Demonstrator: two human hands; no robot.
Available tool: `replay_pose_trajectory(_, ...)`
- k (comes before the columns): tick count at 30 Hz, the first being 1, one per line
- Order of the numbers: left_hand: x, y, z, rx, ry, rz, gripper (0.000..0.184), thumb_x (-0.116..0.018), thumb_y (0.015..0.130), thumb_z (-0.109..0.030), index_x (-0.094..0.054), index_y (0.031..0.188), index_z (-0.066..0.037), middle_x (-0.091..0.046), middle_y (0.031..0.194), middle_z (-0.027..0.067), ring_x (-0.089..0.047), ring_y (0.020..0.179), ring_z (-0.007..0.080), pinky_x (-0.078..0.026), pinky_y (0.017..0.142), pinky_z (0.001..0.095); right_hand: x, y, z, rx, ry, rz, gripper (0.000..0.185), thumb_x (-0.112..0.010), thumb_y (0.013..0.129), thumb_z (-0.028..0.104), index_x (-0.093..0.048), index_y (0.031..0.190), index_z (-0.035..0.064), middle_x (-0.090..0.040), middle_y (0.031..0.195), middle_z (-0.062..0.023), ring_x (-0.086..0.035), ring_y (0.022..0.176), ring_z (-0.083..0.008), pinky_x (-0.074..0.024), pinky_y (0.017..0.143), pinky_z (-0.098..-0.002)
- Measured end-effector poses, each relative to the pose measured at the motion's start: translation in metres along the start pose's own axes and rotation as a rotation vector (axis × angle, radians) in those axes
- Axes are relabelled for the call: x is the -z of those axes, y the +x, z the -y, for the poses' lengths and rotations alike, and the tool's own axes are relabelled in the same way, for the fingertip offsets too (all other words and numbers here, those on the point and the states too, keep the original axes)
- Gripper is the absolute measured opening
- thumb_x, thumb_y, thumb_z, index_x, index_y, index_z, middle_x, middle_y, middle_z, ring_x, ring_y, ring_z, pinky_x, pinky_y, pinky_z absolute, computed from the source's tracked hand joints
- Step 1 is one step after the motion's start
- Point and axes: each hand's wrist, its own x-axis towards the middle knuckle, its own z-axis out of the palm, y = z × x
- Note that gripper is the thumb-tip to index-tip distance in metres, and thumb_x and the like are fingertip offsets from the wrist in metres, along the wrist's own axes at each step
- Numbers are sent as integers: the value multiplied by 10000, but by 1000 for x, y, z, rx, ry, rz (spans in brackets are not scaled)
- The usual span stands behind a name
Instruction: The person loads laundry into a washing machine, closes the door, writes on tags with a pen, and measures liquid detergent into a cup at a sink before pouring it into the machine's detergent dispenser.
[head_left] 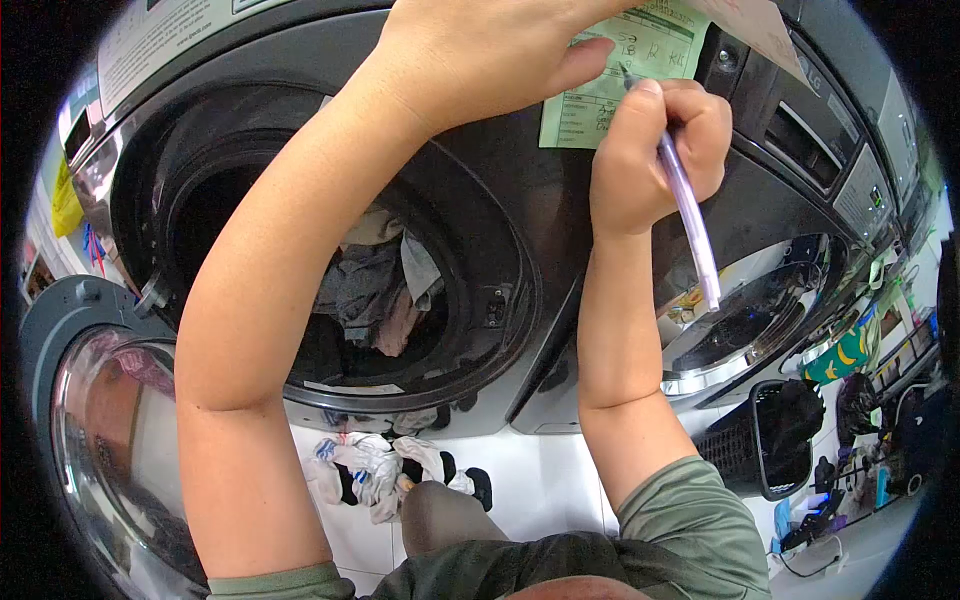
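Observation:
A purple pen (688, 212) is gripped in my right hand (660, 150), which is closed round it. The pen's tip is at a green paper slip (575, 122) bearing printed lines and handwriting, against the front of a dark washing machine. My left hand (490, 60) reaches across from the left, its thumb stretched out over the slip. Its other fingers run past the top edge and are partly hidden. A pale pinkish sheet (765, 35) sticks out beyond the slip's upper right; what holds it is out of view.
Below my left arm, the open drum holds clothes (365, 285); its round door (120, 430) swings out at left. Socks and clothes (375, 470) lie on the white floor. A second machine's glass door (755, 310) and a black basket (735, 440) are at right.

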Motion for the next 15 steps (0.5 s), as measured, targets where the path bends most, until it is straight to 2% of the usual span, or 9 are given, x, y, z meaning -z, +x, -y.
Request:
replay_pose_trajectory(9, -2, -1, 0, -3, -1, -14, 475, -597, 720, -317, -539, 1170, -175, -207, 1420, 102, -59, 1339, 314, -10, 1009, 576, 2, 1, 0, -64, 1, 4, 160, -541, 697, -68, -418, 646, 22, -493, 623, -57, -462, 563, -122, -396, 553, -228)
replay_pose_trajectory(10, -1, -1, 0, -6, 11, -16, 473, -596, 722, -317, -539, 1170, -175, -206, 1420, 102, -58, 1339, 313, -8, 1010, 575, 1, 1, -4, -2, 3, -13, 146, -582, 688, -15, -452, 668, 49, -483, 595, -63, -473, 492, -164, -420, 498, -240)
replay_pose_trajectory(11, -1, -1, 0, -11, 21, -17, 471, -595, 724, -317, -540, 1170, -175, -206, 1421, 102, -58, 1339, 313, -5, 1010, 575, 0, 1, -3, -2, 3, -13, 146, -582, 688, -15, -452, 668, 49, -483, 595, -63, -473, 492, -164, -420, 498, -240)
replay_pose_trajectory(13, -1, 0, 0, -11, 19, -11, 468, -593, 727, -318, -540, 1169, -175, -206, 1420, 103, -59, 1339, 313, -6, 1010, 575, -1, 0, 2, -82, -9, -42, 147, -544, 714, -58, -430, 658, 15, -498, 632, -57, -458, 567, -118, -395, 555, -229)
replay_pose_trajectory(15, -1, 0, 0, -6, 20, -6, 465, -591, 730, -319, -540, 1169, -174, -207, 1420, 103, -60, 1338, 314, -7, 1010, 576, 0, 0, 2, -161, 29, -83, 152, -561, 720, -49, -437, 665, 19, -505, 636, -53, -457, 560, -116, -398, 551, -230)
